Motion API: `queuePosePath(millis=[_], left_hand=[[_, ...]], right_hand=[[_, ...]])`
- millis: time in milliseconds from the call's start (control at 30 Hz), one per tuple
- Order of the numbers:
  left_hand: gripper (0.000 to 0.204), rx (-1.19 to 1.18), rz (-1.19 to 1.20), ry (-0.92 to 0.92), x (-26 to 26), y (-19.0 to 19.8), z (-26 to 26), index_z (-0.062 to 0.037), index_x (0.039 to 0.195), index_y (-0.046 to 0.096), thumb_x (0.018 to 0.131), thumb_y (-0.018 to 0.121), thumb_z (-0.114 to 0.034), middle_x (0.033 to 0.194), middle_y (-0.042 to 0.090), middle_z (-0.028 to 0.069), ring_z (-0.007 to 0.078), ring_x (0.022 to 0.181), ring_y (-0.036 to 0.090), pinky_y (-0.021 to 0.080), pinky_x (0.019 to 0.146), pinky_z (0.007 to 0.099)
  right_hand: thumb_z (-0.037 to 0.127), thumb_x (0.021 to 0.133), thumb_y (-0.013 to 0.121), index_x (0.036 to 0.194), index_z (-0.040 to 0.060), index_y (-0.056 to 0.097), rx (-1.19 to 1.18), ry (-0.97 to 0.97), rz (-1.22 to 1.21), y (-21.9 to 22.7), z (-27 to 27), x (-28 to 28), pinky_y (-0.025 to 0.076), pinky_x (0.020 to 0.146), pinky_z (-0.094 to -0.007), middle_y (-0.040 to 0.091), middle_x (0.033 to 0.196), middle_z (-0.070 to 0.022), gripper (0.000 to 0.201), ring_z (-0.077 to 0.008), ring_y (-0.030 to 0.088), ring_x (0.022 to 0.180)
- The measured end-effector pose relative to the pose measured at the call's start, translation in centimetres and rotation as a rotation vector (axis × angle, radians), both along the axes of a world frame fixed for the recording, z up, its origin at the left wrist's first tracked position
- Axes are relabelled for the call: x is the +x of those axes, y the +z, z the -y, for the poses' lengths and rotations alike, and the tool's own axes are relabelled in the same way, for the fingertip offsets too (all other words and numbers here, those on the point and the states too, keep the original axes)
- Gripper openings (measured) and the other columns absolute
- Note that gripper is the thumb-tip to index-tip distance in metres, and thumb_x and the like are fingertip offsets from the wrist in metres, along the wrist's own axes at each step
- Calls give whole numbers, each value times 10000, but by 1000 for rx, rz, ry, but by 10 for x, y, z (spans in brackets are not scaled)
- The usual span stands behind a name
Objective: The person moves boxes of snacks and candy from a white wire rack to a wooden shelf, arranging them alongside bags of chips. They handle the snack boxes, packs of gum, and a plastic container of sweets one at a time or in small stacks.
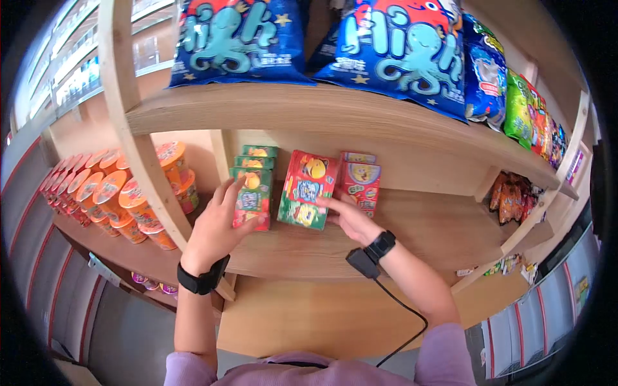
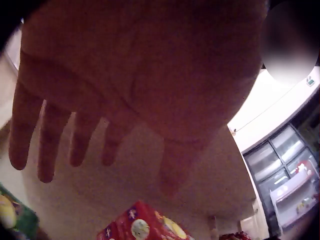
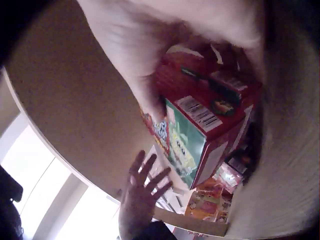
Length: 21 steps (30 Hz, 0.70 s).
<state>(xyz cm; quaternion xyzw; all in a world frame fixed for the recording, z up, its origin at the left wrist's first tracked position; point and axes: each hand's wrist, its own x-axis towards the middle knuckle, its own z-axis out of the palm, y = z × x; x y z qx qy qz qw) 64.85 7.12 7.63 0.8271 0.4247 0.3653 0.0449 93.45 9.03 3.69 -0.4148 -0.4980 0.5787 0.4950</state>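
Note:
A red and green box, also large in the right wrist view, is gripped by my right hand, thumb on its printed front and fingers at its side. My left hand is raised with fingers spread beside a row of green and red boxes; its palm holds nothing in the left wrist view. Whether its thumb touches the nearest box cannot be told. Right of the gripped box stand pink-red boxes, partly behind my right hand.
Orange cup tubs fill the shelf at the left, beyond a wooden post. Big blue snack bags rest on the upper shelf. Orange-brown packets lie at the right. A black cable hangs from the right wrist.

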Motion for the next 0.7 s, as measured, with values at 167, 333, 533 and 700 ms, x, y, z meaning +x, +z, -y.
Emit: queuePosePath(millis=[167,333,533,700], left_hand=[[849,-123,86,45,-19,-50,-29,32,1398,273,781,718,-346,1353,397,287,398,1270,408,412,1005,405],[1013,-217,88,35,-19,-67,-46,20,1452,103,760,742,-354,1342,395,306,388,1268,410,396,1021,399],[1107,-346,54,56,-17,-68,-65,-35,1472,-6,738,758,-352,1358,383,318,401,1227,461,413,1003,402],[1171,-330,67,27,-18,-71,-76,-45,1475,-35,700,785,-358,1362,404,296,372,1230,471,418,993,392]], right_hand=[[263,819,702,1336,82,412,27,-82,6,-27,-48,-10,368,992,-364,549,1249,-61,620,-169,487,1177],[210,877,636,1406,72,326,129,-191,-123,-48,-59,-14,347,1031,-322,512,1300,-61,629,-164,468,1205],[310,885,639,1455,38,206,139,-262,-62,-52,-50,-21,311,1057,-330,436,1382,-116,765,-194,411,1264],[401,809,724,1459,2,134,113,-340,134,-54,-54,-19,394,997,-338,406,1383,-180,965,-223,440,1235]])
